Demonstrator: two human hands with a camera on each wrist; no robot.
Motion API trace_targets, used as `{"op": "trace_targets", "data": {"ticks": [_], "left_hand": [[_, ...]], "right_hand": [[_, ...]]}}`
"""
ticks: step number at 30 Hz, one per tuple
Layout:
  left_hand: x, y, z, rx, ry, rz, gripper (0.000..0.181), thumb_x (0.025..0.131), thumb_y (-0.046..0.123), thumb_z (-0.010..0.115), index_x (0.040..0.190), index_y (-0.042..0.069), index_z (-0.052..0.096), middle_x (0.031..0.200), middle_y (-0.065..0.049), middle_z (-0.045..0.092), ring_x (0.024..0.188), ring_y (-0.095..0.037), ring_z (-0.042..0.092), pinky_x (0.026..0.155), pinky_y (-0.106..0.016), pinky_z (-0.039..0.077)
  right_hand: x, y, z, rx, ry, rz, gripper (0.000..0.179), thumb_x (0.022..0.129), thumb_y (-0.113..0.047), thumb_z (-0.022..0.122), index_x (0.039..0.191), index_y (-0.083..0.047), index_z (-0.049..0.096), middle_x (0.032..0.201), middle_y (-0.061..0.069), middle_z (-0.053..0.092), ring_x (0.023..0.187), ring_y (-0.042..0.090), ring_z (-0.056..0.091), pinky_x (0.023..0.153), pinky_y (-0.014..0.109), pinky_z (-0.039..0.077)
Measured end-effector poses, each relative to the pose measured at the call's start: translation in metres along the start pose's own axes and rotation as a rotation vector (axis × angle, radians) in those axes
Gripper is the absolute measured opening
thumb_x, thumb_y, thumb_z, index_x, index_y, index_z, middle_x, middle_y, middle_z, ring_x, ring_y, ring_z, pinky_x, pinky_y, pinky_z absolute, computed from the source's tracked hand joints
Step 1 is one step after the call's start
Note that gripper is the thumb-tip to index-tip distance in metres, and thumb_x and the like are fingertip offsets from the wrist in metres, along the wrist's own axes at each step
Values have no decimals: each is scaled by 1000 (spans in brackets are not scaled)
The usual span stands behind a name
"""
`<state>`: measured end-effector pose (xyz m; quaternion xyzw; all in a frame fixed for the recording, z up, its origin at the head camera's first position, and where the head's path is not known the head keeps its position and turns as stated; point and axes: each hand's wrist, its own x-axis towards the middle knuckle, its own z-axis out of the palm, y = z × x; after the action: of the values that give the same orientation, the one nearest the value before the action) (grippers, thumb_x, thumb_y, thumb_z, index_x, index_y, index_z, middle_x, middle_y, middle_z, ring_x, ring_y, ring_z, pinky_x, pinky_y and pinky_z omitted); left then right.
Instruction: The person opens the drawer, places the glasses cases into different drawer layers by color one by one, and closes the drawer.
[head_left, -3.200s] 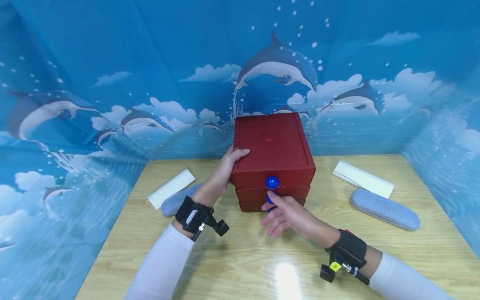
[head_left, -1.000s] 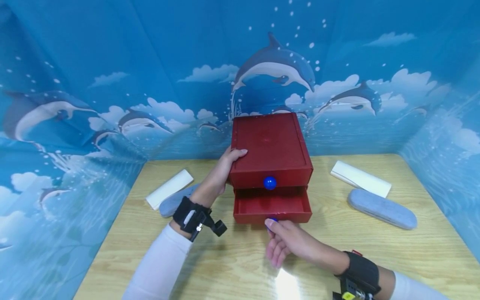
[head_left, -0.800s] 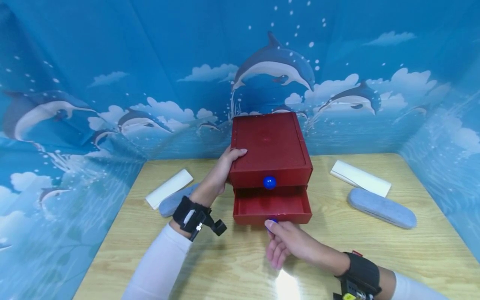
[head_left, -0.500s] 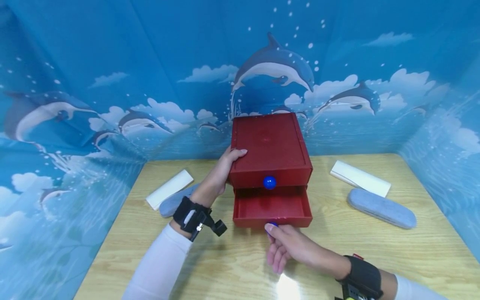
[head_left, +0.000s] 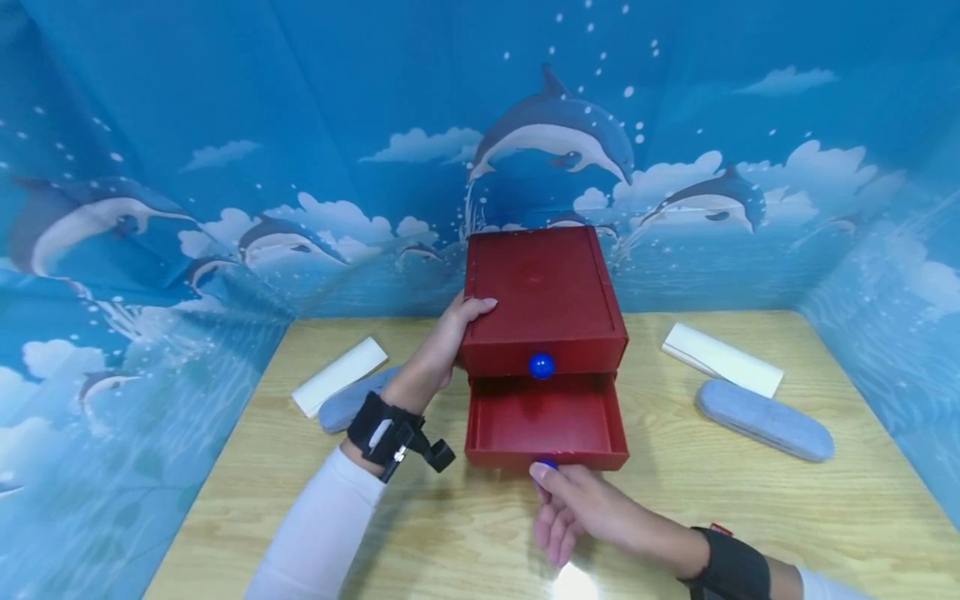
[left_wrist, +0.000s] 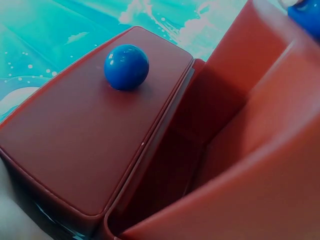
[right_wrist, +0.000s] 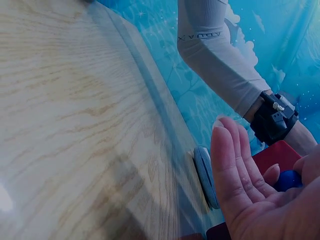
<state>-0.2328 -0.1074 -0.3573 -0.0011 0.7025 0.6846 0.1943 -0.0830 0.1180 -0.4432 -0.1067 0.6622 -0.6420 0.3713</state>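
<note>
Left hand [head_left: 447,335] grasps the left edge of red drawer unit [head_left: 542,287], far middle of desk [head_left: 465,533]; open drawer [head_left: 543,421] juts near, its blue knob [head_left: 550,463] pinched in the grip of right hand [head_left: 588,508], just near-right.

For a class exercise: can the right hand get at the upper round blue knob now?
Probably yes: nothing covers the upper round blue knob, but the right hand must first release the lower blue knob.
</note>
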Motion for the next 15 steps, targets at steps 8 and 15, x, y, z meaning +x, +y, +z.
{"op": "trace_targets", "data": {"ticks": [8, 15], "left_hand": [[0, 1, -1, 9, -9, 12, 70, 101, 51, 52, 161, 34, 22, 137, -11, 61, 104, -25, 72, 84, -39, 62], [0, 0, -1, -1, -10, 1, 73, 100, 51, 54, 162, 34, 20, 139, -10, 59, 107, -26, 71, 86, -39, 62]], "right_hand": [[-5, 2, 4, 2, -35, -23, 53, 112, -45, 39, 90, 0, 55, 74, 19, 74, 54, 19, 71, 55, 45, 62], [-6, 4, 4, -5, -34, -22, 54, 112, -45, 38, 91, 2, 56, 76, 24, 74, 54, 19, 71, 56, 48, 62]]}}
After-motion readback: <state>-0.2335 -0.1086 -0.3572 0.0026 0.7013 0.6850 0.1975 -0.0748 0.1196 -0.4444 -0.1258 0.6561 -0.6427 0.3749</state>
